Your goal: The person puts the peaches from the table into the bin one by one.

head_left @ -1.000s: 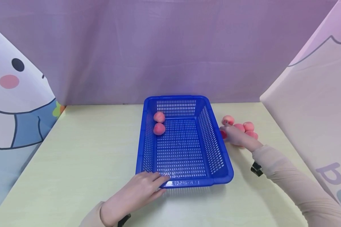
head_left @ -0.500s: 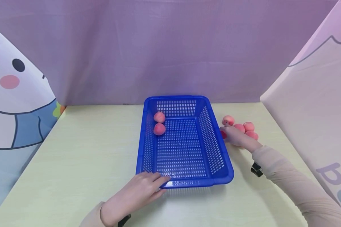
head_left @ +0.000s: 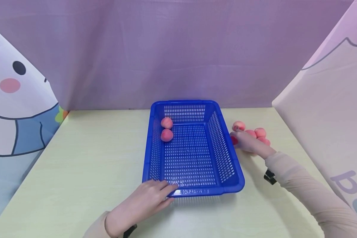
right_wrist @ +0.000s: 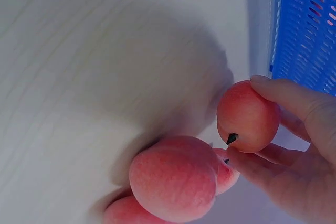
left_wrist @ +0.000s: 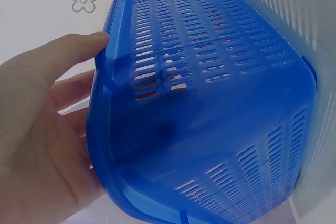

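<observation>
A blue plastic basket (head_left: pixel 187 191) with slotted walls stands on the table. At its near left corner my left hand (head_left: pixel 145 200) grips the rim; in the left wrist view the thumb (left_wrist: pixel 84 45) lies on the rim's outer side, the other fingers partly hidden behind it. Just right of the basket, my right hand (head_left: pixel 245 141) pinches a pink-red peach (right_wrist: pixel 249 115) between thumb and fingers. Several more peaches (right_wrist: pixel 173 177) sit close beside that hand on the table. Inside the basket, against its left wall, lie two peaches (head_left: pixel 167 135).
The pale wood-look table (head_left: pixel 101 148) spreads out on both sides of the basket. A purple cloth (head_left: pixel 178 53) hangs behind it, and printed cloth panels (head_left: pixel 330 115) border the sides. A black strap device (head_left: pixel 269 177) shows at the right wrist.
</observation>
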Available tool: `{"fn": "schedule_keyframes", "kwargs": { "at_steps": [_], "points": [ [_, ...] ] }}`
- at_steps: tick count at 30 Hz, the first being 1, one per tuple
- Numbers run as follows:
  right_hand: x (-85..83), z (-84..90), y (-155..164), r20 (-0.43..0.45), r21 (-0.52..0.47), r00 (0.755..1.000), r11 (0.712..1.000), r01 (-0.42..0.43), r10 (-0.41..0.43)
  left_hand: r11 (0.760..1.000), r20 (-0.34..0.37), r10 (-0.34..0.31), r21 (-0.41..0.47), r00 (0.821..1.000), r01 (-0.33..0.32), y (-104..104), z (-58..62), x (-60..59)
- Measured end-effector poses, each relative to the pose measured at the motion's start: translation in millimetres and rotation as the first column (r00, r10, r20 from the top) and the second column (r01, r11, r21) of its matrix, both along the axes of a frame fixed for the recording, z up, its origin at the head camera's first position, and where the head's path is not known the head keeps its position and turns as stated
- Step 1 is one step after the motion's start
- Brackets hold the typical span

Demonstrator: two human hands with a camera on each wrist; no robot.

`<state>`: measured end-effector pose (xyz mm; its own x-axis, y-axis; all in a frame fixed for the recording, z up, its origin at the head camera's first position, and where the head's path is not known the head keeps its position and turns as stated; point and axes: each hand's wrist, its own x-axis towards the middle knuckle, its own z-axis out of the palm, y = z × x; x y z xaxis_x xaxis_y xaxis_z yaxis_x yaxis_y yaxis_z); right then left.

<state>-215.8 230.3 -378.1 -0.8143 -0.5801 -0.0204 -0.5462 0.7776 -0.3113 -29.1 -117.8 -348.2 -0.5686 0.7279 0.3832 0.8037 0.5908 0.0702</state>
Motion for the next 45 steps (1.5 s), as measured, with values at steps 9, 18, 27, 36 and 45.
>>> {"fn": "schedule_keyframes", "kwargs": {
  "at_steps": [9,18,27,36,45],
  "points": [
    [-4.4,13.3,2,0.062,0.086,0.996,0.995,0.057,-0.062,1.0,-0.002,0.0,-0.006,1.0,0.0,0,-0.5,-1.3],
    [-6.1,29.2,5,0.003,0.071,0.997,0.995,0.071,-0.071,1.0,0.006,0.001,-0.022,1.0,-0.001,0,-0.2,-1.7],
    [-10.5,52.5,0,-0.058,0.079,0.997,0.995,0.056,-0.052,1.0,-0.041,-0.012,0.011,0.999,0.012,-2,-1.2,-1.7],
    [-13.5,74.2,-9,-0.069,0.091,0.996,0.993,0.068,-0.062,1.0,-0.021,-0.008,0.015,1.0,0.008,-1,-1.7,-1.1],
    [-15.0,89.0,-16,-0.067,0.117,0.995,0.99,0.08,-0.072,1.0,-0.03,-0.013,0.018,0.999,0.013,0,-1.5,-0.4]
  ]
}}
